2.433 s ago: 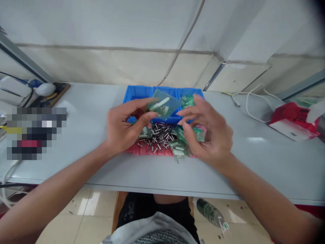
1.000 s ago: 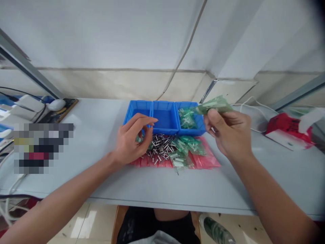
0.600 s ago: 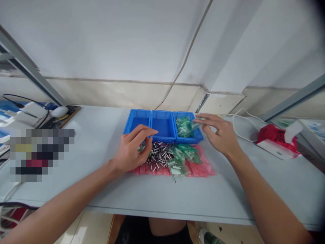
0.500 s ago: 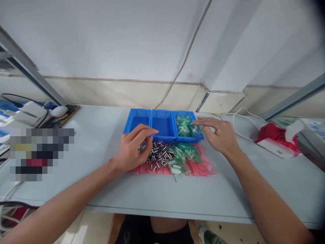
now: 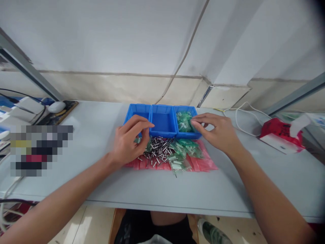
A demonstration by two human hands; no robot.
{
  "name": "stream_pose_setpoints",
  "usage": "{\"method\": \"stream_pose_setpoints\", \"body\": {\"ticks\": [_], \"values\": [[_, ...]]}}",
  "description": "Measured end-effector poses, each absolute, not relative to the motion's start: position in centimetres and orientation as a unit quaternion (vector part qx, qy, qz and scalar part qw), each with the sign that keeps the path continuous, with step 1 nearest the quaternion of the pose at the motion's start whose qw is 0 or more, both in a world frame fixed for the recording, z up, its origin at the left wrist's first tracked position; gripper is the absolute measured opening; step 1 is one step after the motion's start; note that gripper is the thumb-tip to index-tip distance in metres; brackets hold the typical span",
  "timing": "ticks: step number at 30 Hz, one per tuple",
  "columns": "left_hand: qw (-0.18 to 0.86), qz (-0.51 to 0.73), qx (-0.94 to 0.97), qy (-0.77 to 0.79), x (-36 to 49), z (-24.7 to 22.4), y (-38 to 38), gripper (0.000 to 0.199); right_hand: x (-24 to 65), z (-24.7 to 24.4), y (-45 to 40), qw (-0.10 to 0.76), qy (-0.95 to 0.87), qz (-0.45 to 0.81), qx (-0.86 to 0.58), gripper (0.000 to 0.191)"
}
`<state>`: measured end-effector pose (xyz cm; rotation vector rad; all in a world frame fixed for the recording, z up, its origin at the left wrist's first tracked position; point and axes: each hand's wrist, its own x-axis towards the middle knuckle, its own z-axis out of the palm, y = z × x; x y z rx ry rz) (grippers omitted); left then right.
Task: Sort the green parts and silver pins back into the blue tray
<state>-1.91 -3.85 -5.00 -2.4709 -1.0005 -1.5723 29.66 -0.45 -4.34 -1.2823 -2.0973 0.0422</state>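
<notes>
Three blue bins stand joined in a row; the left bin and middle bin show bare floors, and the right one holds green packets. In front, a pink sheet bears loose metal pieces and more green packets. My left hand hovers over the sheet's left part, fingers curled and apart, with nothing seen in it. At the right bin's right edge is my right hand, thumb and fingertips together at the packets; what they hold is too small to name.
On the right lie a red and white tissue pack and a white cable. A white mouse, a dark board and chargers with cables are at the left. Metal frame bars rise on both sides. The wall is behind the bins.
My right hand's fingers have closed from a spread pose at the right bin. My left hand has shifted slightly left, its fingers still curled. The view has tilted slightly.
</notes>
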Motion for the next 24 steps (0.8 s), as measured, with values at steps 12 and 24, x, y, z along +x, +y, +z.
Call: {"method": "stream_pose_setpoints", "body": {"ticks": [12, 24], "values": [[-0.005, -0.561, -0.727, -0.396, -2.5, -4.2, -3.0, 0.016, 21.5, -5.4, -5.3, 0.29, -0.93, -0.06, -0.216, 0.028], [0.043, -0.556, -0.742, -0.371, -2.3, -4.2, -3.1, 0.016, 19.7, -5.8, -7.2, 0.35, -0.905, 0.069, -0.23, 0.034]]}}
